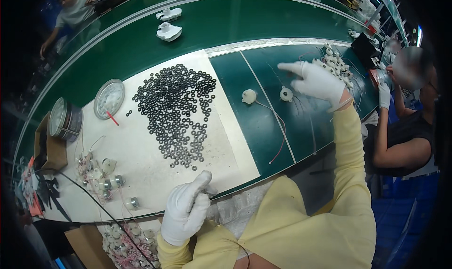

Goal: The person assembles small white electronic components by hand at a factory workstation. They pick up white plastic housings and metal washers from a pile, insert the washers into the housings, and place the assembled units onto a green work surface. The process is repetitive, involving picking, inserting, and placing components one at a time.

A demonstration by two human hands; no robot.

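Left hand [184,213], white-gloved, sits curled at the near table edge, pinching something small (can't tell what). Right hand [316,82] reaches far right, fingers spread and empty, hovering just right of a small white motor [286,94], nearest it by far; a second motor [249,96] lies further left, its red wire [278,128] trailing toward the person. White mat [141,165] holds a black washer pile [181,111]; beyond, green conveyor belt [235,24], co-workers around.

At my nine o'clock a brown cardboard box [49,149] sits on the bench edge. At seven o'clock, below the bench, another brown carton [89,243] stands open, packed with small motors [125,243].
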